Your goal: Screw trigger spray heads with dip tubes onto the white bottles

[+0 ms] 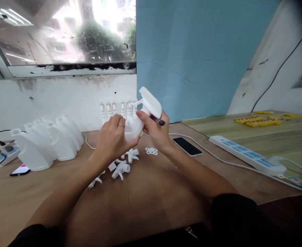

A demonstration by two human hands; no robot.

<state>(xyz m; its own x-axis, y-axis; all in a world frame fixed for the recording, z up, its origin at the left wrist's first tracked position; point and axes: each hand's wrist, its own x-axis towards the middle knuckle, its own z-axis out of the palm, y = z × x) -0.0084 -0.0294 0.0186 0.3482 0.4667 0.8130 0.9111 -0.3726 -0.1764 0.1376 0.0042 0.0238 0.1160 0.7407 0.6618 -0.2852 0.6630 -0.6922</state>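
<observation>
Left: upright white bottles (35, 147) stand on the surface (151, 199). Centre: the fingers of the left hand (112, 132) are curled around a held bottle (134, 128), raised above the surface, its long axis tilting up rightward. The spray head (152, 103) lies at its upper end, nearer the right hand (157, 132), whose fingers close about its base, a dark pen-like stick (160, 121) between them.

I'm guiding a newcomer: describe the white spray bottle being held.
Find the brown tabletop below the grimy window. Above it, the left hand holds a white plastic bottle. Unlike the uncapped white plastic bottles at left, it has a white trigger sprayer at its neck, in the right hand.
</observation>
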